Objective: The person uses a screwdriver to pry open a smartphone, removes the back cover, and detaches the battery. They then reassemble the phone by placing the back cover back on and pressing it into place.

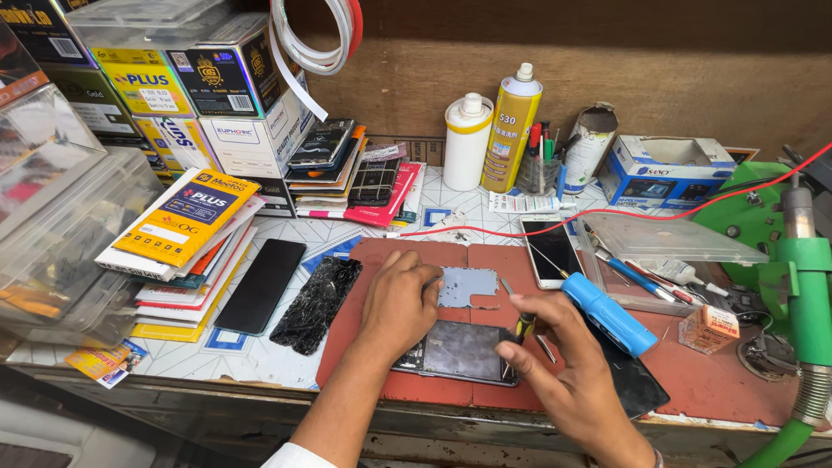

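Observation:
An opened phone (464, 351) lies face down on a red work mat (711, 381), its inner plate showing. My left hand (399, 299) rests on the phone's left end, fingers curled near a loose grey metal shield plate (468, 286). My right hand (555, 347) holds a small screwdriver with a yellow and black grip (523, 325) upright at the phone's right end. A blue cylindrical tool (609, 314) lies just right of that hand.
A cracked screen panel (316, 303) and a black phone (262, 286) lie left of the mat. A white phone (553, 251), a clear tray (667, 238), a spray can (511, 130), a white bottle (466, 143), stacked boxes (186, 217) and a red wire (693, 212) surround it. A green hose fixture (806, 286) stands right.

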`<state>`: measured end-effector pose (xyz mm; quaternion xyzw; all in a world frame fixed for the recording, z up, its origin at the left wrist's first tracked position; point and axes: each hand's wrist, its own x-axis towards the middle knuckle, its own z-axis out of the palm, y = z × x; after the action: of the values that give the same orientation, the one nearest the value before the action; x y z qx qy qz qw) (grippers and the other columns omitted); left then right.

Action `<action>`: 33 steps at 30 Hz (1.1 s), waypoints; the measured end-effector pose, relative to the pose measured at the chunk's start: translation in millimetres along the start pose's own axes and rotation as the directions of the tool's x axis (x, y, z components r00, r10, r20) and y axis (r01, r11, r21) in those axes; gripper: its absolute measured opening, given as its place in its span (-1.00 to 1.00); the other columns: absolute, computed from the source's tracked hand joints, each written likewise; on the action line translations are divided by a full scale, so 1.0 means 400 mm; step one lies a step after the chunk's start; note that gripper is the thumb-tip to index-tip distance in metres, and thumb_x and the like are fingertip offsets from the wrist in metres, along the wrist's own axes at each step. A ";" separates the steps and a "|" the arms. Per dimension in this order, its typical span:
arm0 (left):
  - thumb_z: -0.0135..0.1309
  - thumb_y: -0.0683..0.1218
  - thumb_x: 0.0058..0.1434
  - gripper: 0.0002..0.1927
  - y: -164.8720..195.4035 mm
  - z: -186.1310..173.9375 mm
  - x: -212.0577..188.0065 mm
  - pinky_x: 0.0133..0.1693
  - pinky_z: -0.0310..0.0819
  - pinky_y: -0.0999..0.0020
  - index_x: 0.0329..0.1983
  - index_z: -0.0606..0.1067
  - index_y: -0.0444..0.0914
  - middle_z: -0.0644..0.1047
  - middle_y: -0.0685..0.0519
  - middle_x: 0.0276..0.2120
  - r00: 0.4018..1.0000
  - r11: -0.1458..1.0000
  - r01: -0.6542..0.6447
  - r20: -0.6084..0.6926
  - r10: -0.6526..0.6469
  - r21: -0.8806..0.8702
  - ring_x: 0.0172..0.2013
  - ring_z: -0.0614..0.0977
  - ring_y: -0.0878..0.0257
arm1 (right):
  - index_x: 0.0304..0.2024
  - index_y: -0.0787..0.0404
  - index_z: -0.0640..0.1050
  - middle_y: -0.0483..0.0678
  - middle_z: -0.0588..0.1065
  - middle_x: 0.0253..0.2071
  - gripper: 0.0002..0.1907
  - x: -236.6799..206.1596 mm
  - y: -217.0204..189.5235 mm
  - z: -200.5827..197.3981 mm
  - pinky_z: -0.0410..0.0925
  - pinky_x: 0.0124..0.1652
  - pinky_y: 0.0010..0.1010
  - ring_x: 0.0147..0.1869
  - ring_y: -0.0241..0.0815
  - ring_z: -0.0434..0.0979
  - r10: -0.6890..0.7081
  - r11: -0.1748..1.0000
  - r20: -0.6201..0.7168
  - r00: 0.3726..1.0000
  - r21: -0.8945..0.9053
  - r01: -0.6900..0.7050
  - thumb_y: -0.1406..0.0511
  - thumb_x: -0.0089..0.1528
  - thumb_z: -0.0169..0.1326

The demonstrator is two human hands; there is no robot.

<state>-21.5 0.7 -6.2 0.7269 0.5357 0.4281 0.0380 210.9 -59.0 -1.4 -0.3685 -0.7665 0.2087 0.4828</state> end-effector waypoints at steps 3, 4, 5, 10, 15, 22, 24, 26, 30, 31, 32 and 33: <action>0.20 -0.20 0.10 -0.90 0.002 0.000 0.001 -0.13 0.43 0.09 -0.31 0.65 -0.28 0.50 -0.04 -0.39 1.000 1.000 0.005 0.007 -0.005 -0.010 -0.22 0.51 0.00 | 0.25 0.19 0.49 -0.04 0.54 -0.09 -0.50 0.005 0.002 -0.005 0.48 -0.01 -0.45 0.00 -0.27 0.62 0.084 0.973 0.081 0.993 0.209 -0.099 0.43 0.23 0.16; 0.19 -0.20 0.11 -0.90 0.001 -0.001 0.001 -0.13 0.43 0.09 -0.31 0.65 -0.28 0.51 -0.04 -0.38 1.000 1.000 0.002 0.003 -0.002 -0.008 -0.22 0.51 0.00 | 0.26 0.18 0.47 -0.04 0.55 -0.09 -0.49 0.006 0.003 -0.007 0.47 -0.04 -0.44 0.00 -0.26 0.62 0.159 0.933 0.123 0.980 0.307 -0.190 0.42 0.24 0.12; 0.19 -0.21 0.11 -0.91 0.001 -0.002 -0.001 -0.12 0.43 0.09 -0.32 0.65 -0.27 0.51 -0.04 -0.38 1.000 1.000 -0.001 0.001 0.001 -0.008 -0.21 0.51 0.00 | 0.28 0.16 0.44 -0.04 0.56 -0.09 -0.49 0.005 0.002 -0.011 0.47 -0.08 -0.43 0.00 -0.25 0.63 0.229 0.875 0.172 0.958 0.395 -0.280 0.41 0.25 0.09; 0.18 -0.21 0.12 -0.90 -0.001 0.001 0.001 -0.12 0.43 0.09 -0.31 0.65 -0.27 0.51 -0.04 -0.38 1.000 1.000 0.008 0.009 -0.008 -0.009 -0.21 0.51 0.00 | 0.23 0.20 0.42 -0.04 0.44 -0.02 -0.48 0.006 0.001 -0.002 0.42 0.06 -0.44 0.03 -0.25 0.54 0.068 0.973 0.066 0.995 0.216 -0.081 0.45 0.22 0.19; 0.18 -0.21 0.11 -0.89 -0.003 0.000 -0.001 -0.11 0.43 0.09 -0.30 0.65 -0.28 0.52 -0.04 -0.36 1.000 1.000 -0.009 0.004 0.009 0.002 -0.20 0.51 -0.01 | 0.26 0.15 0.42 -0.03 0.57 -0.08 -0.49 0.008 -0.010 -0.016 0.44 -0.17 -0.45 -0.02 -0.24 0.63 0.294 0.791 0.237 0.926 0.483 -0.375 0.39 0.24 0.09; 0.17 -0.22 0.09 -0.88 -0.001 -0.003 0.001 -0.10 0.43 0.10 -0.30 0.65 -0.29 0.52 -0.04 -0.35 1.000 1.000 0.002 0.002 -0.002 -0.012 -0.19 0.52 0.00 | 0.22 0.16 0.46 -0.06 0.52 -0.13 -0.51 0.016 -0.021 0.001 0.45 -0.08 -0.48 -0.08 -0.28 0.58 0.146 0.964 0.068 0.987 0.215 -0.157 0.37 0.22 0.16; 0.17 -0.23 0.10 -0.87 0.000 -0.002 0.000 -0.10 0.44 0.10 -0.29 0.65 -0.28 0.52 -0.04 -0.35 1.000 1.000 0.004 0.013 -0.004 -0.012 -0.19 0.51 0.00 | 0.26 0.15 0.40 -0.05 0.54 -0.12 -0.52 0.014 -0.025 -0.002 0.46 -0.08 -0.47 -0.04 -0.27 0.64 0.270 0.837 0.155 0.950 0.450 -0.311 0.36 0.27 0.05; 0.17 -0.23 0.10 -0.89 0.001 0.000 0.001 -0.10 0.43 0.10 -0.31 0.65 -0.28 0.52 -0.05 -0.36 1.000 1.000 0.022 0.023 -0.022 0.006 -0.19 0.51 0.00 | 0.23 0.20 0.40 -0.04 0.47 -0.09 -0.50 0.015 -0.027 0.002 0.43 -0.03 -0.47 -0.06 -0.27 0.55 0.128 0.976 0.031 0.991 0.173 -0.132 0.40 0.23 0.15; 0.16 -0.23 0.11 -0.89 0.000 -0.001 -0.001 -0.10 0.43 0.10 -0.30 0.65 -0.28 0.52 -0.04 -0.35 1.000 1.000 0.010 0.010 -0.009 -0.005 -0.19 0.52 0.00 | 0.20 0.18 0.48 -0.07 0.48 -0.13 -0.51 0.016 -0.027 0.007 0.49 -0.06 -0.48 -0.10 -0.31 0.58 0.033 0.999 0.013 0.999 0.036 -0.033 0.42 0.20 0.19; 0.16 -0.22 0.10 -0.89 0.000 -0.001 -0.001 -0.10 0.43 0.10 -0.30 0.65 -0.28 0.52 -0.04 -0.35 1.000 1.000 0.008 0.006 -0.008 -0.006 -0.19 0.52 0.00 | 0.25 0.16 0.45 -0.07 0.50 -0.12 -0.48 0.014 -0.027 0.006 0.47 -0.08 -0.47 -0.09 -0.30 0.60 0.130 0.976 0.057 0.990 0.167 -0.138 0.42 0.21 0.14; 0.17 -0.22 0.10 -0.89 -0.001 -0.001 0.000 -0.10 0.43 0.10 -0.31 0.65 -0.28 0.52 -0.04 -0.35 1.000 1.000 0.005 0.002 -0.005 -0.008 -0.19 0.52 0.00 | 0.29 0.15 0.41 -0.06 0.53 -0.12 -0.45 0.014 -0.025 0.004 0.46 -0.11 -0.47 -0.07 -0.28 0.61 0.220 0.926 0.112 0.969 0.290 -0.244 0.42 0.22 0.09; 0.17 -0.22 0.10 -0.89 0.000 0.000 0.000 -0.10 0.43 0.10 -0.31 0.65 -0.28 0.53 -0.04 -0.34 1.000 1.000 0.001 -0.001 -0.001 -0.011 -0.19 0.52 0.00 | 0.33 0.13 0.38 -0.05 0.56 -0.11 -0.42 0.012 -0.023 -0.001 0.45 -0.13 -0.47 -0.06 -0.27 0.62 0.300 0.849 0.176 0.938 0.400 -0.346 0.43 0.23 0.04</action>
<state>-21.7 0.8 -6.2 0.7262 0.5337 0.4313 0.0421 206.5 -61.2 7.8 -0.3666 -0.6541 0.4680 0.4677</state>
